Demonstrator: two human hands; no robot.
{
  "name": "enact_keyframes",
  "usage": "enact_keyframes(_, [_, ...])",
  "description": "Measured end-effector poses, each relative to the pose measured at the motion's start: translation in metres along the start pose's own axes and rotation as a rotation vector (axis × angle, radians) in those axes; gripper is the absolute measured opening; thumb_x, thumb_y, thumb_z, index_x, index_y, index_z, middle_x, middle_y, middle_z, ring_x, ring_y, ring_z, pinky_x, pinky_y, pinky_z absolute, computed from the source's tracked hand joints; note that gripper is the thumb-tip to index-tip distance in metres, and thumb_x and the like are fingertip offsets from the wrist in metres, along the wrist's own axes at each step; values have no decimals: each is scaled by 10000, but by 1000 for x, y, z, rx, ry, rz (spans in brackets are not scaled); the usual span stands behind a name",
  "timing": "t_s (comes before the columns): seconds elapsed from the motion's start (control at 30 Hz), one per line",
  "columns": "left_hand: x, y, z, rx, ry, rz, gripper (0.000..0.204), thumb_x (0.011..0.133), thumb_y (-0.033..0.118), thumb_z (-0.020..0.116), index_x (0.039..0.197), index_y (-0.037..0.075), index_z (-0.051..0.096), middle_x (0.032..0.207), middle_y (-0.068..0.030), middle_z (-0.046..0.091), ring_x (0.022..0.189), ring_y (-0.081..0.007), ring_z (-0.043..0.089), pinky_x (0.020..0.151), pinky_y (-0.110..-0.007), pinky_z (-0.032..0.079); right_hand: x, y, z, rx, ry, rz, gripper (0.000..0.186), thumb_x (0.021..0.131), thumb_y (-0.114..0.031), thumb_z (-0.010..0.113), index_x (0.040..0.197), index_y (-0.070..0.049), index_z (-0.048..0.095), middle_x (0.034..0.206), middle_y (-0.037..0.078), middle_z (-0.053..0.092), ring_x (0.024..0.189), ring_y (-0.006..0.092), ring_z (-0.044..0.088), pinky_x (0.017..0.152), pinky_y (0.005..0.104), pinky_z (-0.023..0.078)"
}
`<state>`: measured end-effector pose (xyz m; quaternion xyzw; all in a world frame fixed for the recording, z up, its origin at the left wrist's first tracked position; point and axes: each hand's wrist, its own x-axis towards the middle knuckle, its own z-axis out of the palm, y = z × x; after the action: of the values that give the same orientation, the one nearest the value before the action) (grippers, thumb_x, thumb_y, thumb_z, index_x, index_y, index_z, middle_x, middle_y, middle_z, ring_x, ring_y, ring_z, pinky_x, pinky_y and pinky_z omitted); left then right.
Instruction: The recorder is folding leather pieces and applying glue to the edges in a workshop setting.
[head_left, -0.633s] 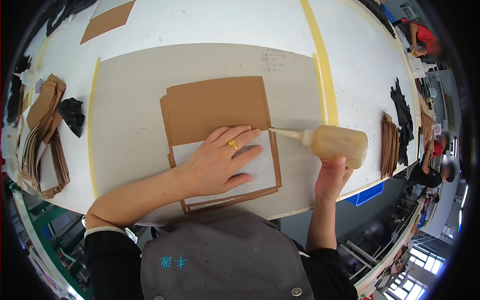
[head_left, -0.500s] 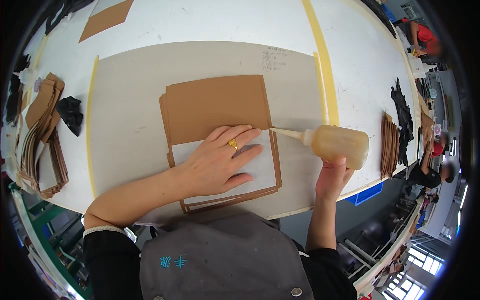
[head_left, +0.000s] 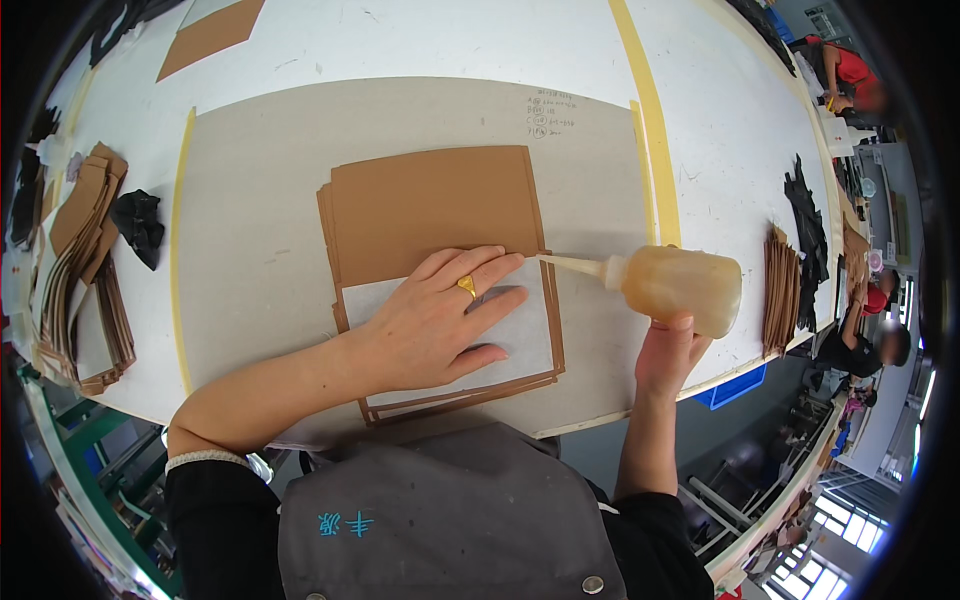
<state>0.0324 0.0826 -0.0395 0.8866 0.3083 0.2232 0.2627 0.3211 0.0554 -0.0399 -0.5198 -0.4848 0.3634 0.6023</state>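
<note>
My left hand (head_left: 445, 318) lies spread on a stack of flat brown pieces (head_left: 432, 205), pressing on the pale grey-white lower panel (head_left: 400, 372) of the top one. A yellow ring sits on one of its fingers. In my right hand (head_left: 670, 350) is a squeeze bottle (head_left: 685, 290) of cloudy amber liquid, tilted almost level. Its long thin nozzle points left, with the tip at the stack's right edge, close to my left fingertips. Whether the tip touches the edge I cannot tell.
A grey sheet (head_left: 250, 200) edged with yellow tape covers the middle of the white table. Bundled brown pieces (head_left: 85, 260) and a crumpled black item (head_left: 138, 228) lie left. Brown strips (head_left: 779, 295) and black material (head_left: 806, 235) lie right. People work beyond the right edge.
The squeeze bottle and my right hand have shifted very slightly to the right and up. My left hand stays in place on the stack.
</note>
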Motion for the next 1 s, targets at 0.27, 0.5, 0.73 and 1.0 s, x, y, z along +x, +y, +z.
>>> enact_keyframes(0.27, [0, 0, -1, -12, 6, -1, 522, 783, 293, 726, 1217, 49, 570, 1397, -156, 446, 1273, -334, 418, 1031, -455, 343, 13, -4, -5, -70, -44, 26, 793, 815, -464, 730, 1376, -22, 383, 1306, 103, 503, 1242, 272, 495, 1017, 432, 422])
enact_keyframes(0.5, [2, 1, 0, -2, 18, 9, 516, 766, 285, 734, 1198, 49, 577, 1368, -156, 464, 1259, -333, 431, 1018, -447, 355, 15, -12, -6, -65, -29, 30, 689, 805, -450, 729, 1243, 24, 490, 1110, 78, 562, 1045, 181, 541, 904, 347, 439])
enact_keyframes(0.73, [-1, 0, 0, 14, 31, 3, 524, 753, 280, 737, 1212, 79, 585, 1387, -141, 457, 1250, -335, 449, 1006, -449, 366, -2, -16, -21, -19, -11, 122, 699, 791, -385, 742, 1287, 17, 457, 1140, 83, 554, 1065, 188, 543, 918, 339, 432])
enact_keyframes(1.0, [1, 1, -1, 23, 10, 6, 522, 763, 270, 730, 1225, 78, 580, 1395, -146, 449, 1258, -340, 441, 1009, -453, 362, -60, -20, -52, 21, 94, 198, 751, 824, -415, 687, 1366, 6, 382, 1262, 143, 528, 1180, 268, 526, 981, 415, 440])
